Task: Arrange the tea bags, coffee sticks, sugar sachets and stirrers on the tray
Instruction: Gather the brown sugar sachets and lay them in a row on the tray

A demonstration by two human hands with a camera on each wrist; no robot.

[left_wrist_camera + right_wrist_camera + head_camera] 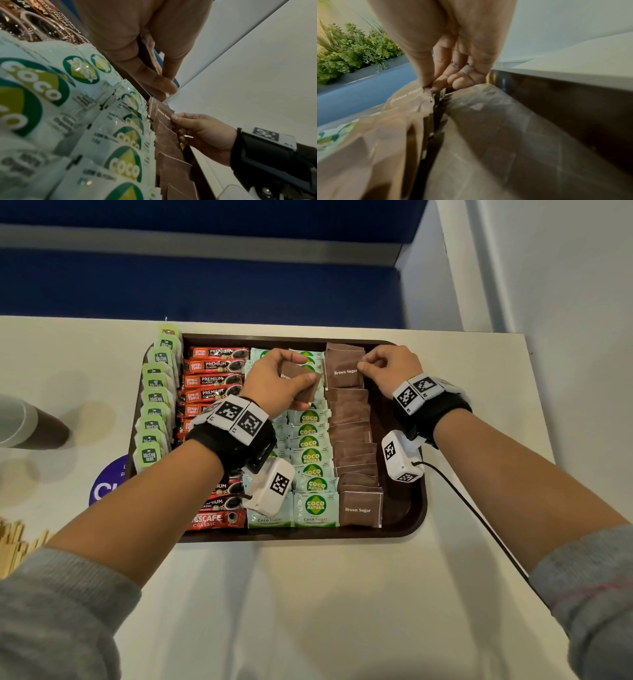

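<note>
A pale counter [342, 594] is carrying a dark brown tray [409, 508], which is lying flat near the blue back wall [205, 285]. On the tray, columns are running front to back: green tea bags [154, 412] overlapping along the left rim, red coffee sticks [214, 380] just beside them, then two columns of pale Coco Sugar sachets [310, 457], then a column of Brown Sugar sachets [354, 440] nearest the right rim. Wooden stirrers [15, 546] are lying in a heap on the counter, well apart from the tray at the near left. A dark cup [30, 424] is lying on its side on the counter to the left of the tray. The left hand [274, 385] is hovering over the far Coco Sugar sachets, gripping a small stack of brown sachets [301, 383] between thumb and curled fingers. The right hand [388, 369] is pinching the right edge of the top Brown Sugar sachet [342, 373] at the far end of the brown column, thumb and forefinger closed on it, the other fingers curled in.
</note>
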